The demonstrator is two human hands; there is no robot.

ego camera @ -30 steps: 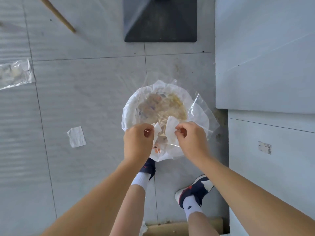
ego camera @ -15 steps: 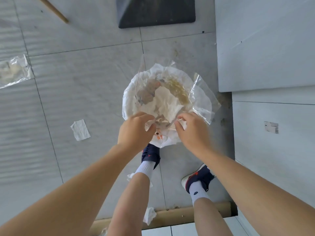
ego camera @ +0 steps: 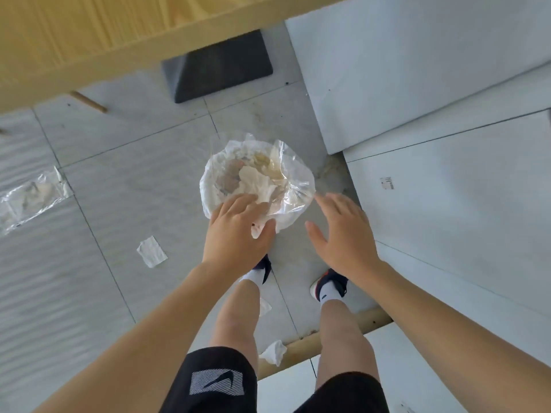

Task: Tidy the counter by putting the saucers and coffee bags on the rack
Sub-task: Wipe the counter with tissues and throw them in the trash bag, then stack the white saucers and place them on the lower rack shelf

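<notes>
Saucer, wrapped, held low over the tiled floor.

My shorts (ego camera: 226, 383) and shoes (ego camera: 329, 286) nearest. My left hand (ego camera: 238, 231) grips the near rim of the saucer (ego camera: 253, 183), thumb on the clear plastic and white paper around it; my right hand (ego camera: 343, 234) is just beside it, fingers spread, holding nothing. Beyond: paper scrap (ego camera: 151, 251) and loose plastic wrap (ego camera: 32, 195) on the floor, white panels (ego camera: 417, 70) to the right, a dark base (ego camera: 217, 70), wooden counter edge (ego camera: 89, 34) farthest.
</notes>
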